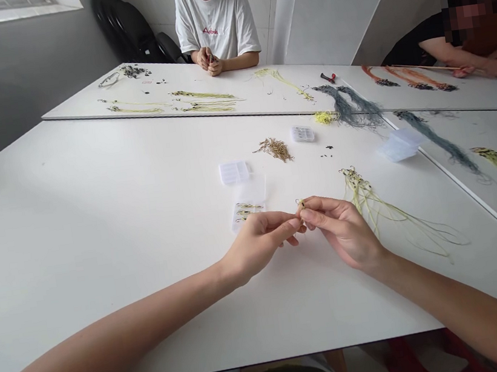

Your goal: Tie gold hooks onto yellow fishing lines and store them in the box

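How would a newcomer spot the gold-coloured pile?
On the white table, look beyond the left hand. The gold-coloured pile lies just left of a small clear box. Unlike that box, it's a loose, spiky, uncontained heap of tiny pieces.

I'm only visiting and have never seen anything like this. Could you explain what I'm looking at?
There is no machine here: you see a person's bare left hand and right hand, filmed by a camera on that person's head, looking forward and down. The right hand pinches a small hooked piece; the left hand's fingertips meet there. On the white table lie an open clear box with hooks inside, a gold-coloured pile and yellow-green cords. A co-worker sits opposite.
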`<act>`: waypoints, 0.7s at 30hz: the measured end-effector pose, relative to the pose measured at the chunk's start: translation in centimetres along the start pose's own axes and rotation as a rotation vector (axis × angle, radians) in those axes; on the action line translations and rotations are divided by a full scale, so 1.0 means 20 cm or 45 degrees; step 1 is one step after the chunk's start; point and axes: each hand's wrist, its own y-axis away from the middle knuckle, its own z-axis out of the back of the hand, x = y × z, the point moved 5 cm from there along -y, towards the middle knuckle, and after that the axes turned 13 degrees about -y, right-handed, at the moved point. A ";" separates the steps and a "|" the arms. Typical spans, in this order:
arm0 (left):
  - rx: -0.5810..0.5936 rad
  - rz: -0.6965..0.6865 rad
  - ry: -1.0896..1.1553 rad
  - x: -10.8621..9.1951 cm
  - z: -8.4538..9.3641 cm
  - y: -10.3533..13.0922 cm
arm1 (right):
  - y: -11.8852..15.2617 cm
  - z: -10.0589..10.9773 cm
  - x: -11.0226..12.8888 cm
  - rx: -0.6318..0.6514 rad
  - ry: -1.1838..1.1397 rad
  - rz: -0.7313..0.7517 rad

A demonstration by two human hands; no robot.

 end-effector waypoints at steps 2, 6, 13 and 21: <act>0.043 0.023 0.175 0.03 -0.03 -0.01 | 0.00 0.00 0.00 0.008 -0.056 -0.023; 0.078 0.044 0.428 0.05 -0.05 -0.02 | 0.00 0.00 -0.01 0.006 -0.092 -0.050; 0.096 0.050 0.487 0.05 -0.05 -0.02 | 0.00 0.00 -0.02 -0.002 -0.124 -0.064; 0.016 -0.056 0.365 0.03 -0.04 -0.01 | 0.01 0.00 -0.02 -0.017 -0.104 -0.043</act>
